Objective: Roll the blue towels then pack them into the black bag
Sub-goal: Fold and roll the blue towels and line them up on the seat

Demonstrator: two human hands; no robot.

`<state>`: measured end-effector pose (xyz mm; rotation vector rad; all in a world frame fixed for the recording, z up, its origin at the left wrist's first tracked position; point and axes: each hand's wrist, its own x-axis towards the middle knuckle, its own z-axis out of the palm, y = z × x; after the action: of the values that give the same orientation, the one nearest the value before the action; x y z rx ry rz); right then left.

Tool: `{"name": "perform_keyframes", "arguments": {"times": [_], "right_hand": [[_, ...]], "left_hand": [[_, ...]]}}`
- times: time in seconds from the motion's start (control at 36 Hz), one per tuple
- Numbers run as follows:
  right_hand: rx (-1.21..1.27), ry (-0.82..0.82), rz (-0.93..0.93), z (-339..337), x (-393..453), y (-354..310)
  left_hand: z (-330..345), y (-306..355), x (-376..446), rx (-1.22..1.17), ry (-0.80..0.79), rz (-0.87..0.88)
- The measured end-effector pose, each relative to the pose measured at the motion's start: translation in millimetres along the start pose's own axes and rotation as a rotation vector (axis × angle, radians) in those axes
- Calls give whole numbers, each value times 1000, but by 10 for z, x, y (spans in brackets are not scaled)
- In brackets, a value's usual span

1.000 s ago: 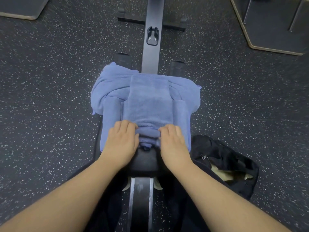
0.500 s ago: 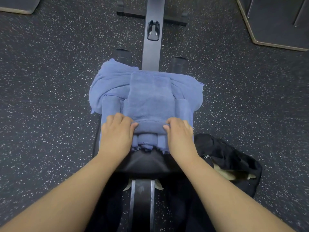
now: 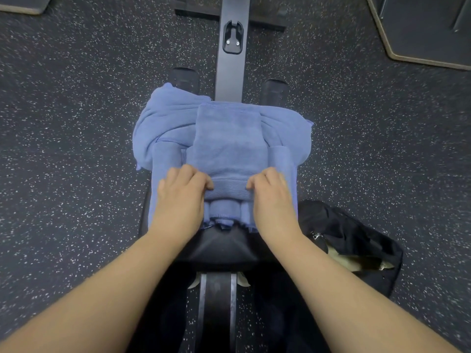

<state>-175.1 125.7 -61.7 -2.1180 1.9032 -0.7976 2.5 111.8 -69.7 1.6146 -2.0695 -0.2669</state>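
Note:
A folded blue towel lies on top of a heap of other blue towels on a black padded bench seat. Its near end is rolled into a short thick roll. My left hand grips the roll's left end with curled fingers. My right hand grips the right end the same way. The black bag lies open on the floor to the right of the bench, with pale lining showing inside.
The bench's dark rail runs away from me, with two black foot pads beside it. Speckled rubber floor surrounds the bench. A dark platform with a tan edge sits at the far right.
Both hands have moved away from me along the towel, and the roll under them has grown thicker. A rolled layer now shows below the hands.

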Motion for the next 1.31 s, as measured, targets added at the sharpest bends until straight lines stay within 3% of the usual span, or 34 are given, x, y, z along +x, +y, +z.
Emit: {"name": "perform_keyframes", "arguments": {"times": [0.22,0.53,0.78,1.14,1.31], "right_hand": [[-75,55,63,138,-49,-19],[-176,37,5,96,-5,45],[-58,-51,30,-14,31,37],[18,-365,-1,-456,-117,33],[-15,-498,84,-554,-194,-28]], "left_hand": [[11,69,-37,27,-62,-38],[9,-6,0,-32,-121,-59],[-68,-51,88,-117,-95,-60],[-407,-115,-62,-222,-264,52],[-458,-66,-126,-285,-390,-24]]}}
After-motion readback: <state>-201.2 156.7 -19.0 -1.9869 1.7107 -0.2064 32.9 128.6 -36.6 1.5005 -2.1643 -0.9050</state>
